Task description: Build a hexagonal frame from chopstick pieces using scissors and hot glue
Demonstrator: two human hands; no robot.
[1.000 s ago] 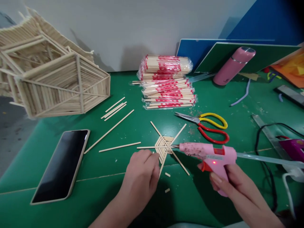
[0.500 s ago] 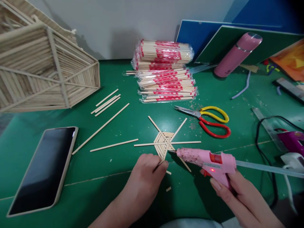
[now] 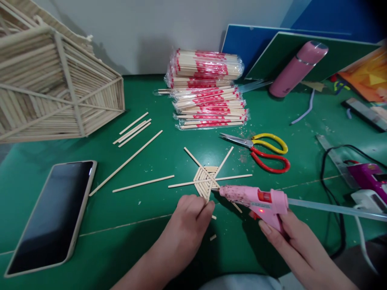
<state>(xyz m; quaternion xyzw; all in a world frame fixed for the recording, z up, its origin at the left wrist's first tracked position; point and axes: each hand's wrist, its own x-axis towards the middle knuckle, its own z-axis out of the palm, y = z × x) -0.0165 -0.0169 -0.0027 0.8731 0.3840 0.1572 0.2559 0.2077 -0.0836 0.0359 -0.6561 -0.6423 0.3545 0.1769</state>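
Note:
Crossed wooden sticks (image 3: 184, 185) form a star, with shorter pieces laid between the spokes like a web. My left hand (image 3: 191, 217) pinches the near end of one spoke, holding the star on the green table. My right hand (image 3: 298, 245) is wrapped round the handle of a pink glue gun (image 3: 242, 196), its red light lit. The gun's nozzle points left at the star's lower right, close to the middle; whether it touches the wood I cannot tell. A clear glue stick (image 3: 332, 206) runs out of the gun's back. A small stick offcut (image 3: 213, 237) lies near my left hand.
Scissors (image 3: 269, 149) with yellow and red handles lie beyond the gun. Packaged chopsticks (image 3: 208, 92) are stacked at the back. Loose sticks (image 3: 143, 183), a phone (image 3: 51, 217) and a stick-built structure (image 3: 69, 88) are left. A pink flask (image 3: 298, 70) and black cable (image 3: 325, 177) are right.
The glue gun and my right hand have shifted left, bringing the nozzle closer in at the star. My left hand keeps its pinch. The whole view has slid slightly.

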